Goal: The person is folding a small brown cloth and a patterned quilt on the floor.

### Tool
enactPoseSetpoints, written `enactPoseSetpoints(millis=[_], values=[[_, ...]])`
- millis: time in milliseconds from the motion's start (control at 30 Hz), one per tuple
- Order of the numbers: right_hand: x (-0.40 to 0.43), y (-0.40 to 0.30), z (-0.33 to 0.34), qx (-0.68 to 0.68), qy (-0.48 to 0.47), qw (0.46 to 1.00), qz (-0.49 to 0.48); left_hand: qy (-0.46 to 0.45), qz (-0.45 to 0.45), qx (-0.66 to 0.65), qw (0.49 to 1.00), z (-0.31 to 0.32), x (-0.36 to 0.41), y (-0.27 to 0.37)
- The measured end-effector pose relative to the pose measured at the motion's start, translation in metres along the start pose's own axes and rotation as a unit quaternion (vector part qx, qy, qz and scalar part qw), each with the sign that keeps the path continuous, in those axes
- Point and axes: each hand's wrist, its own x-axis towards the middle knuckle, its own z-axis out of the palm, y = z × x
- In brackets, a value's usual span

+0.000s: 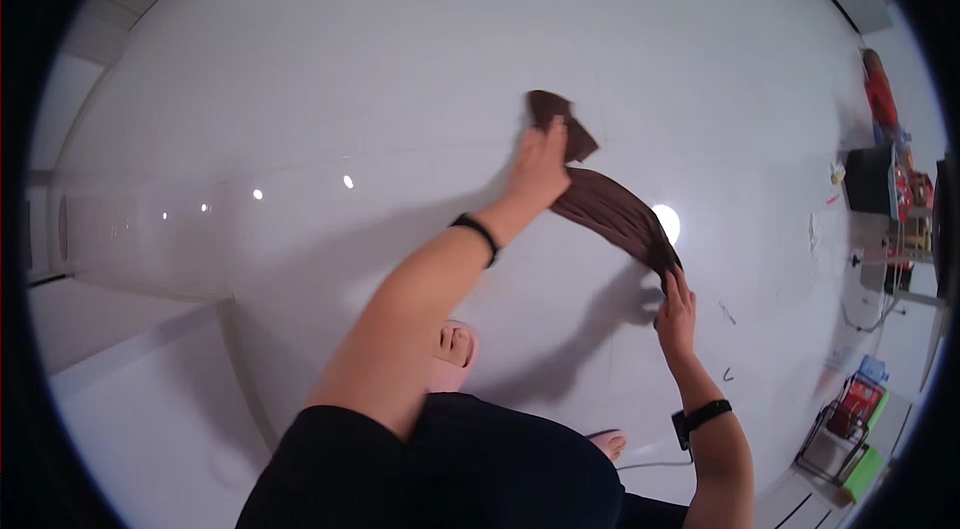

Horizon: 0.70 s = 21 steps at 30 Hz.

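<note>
A brown cloth [615, 210], gathered into lengthwise folds, stretches in a curve between my two hands above the glossy white floor. My left hand [541, 161] grips it near one end, with a loose flap of the cloth fanning out past the fingers. At the other end, nearer my body, my right hand [677, 307] has its fingers closed around the cloth. Each wrist wears a black band, and a small dark device sits on the right one. My feet in pink slippers [451, 371] show below.
White boxy structures [150, 349] stand at the left. Along the right edge are a black bin [870, 180], a folding chair [844, 416] with red and green items, and metal stand legs. Small scraps [727, 313] lie on the floor, and a thin cable runs by my right wrist.
</note>
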Motion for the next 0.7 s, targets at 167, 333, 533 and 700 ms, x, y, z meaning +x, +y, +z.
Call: enactPoseSetpoints(millis=[167,333,533,700], values=[[0.013,-0.092,0.016,0.07,0.057,0.967,-0.236,-0.12,-0.136,0.041,0.983,-0.103,-0.082,-0.07],[0.014,-0.146,0.071,0.044,-0.061,0.939,-0.335,-0.041,-0.044,0.184,0.981,-0.136,-0.143,-0.11],[0.068,-0.093,0.064,-0.191,-0.051,0.943,-0.267,-0.041,0.061,0.052,0.996,-0.046,-0.025,-0.039],[0.072,-0.007,0.038,-0.163,-0.116,0.976,-0.09,-0.11,0.218,0.078,0.967,0.017,0.038,0.039]])
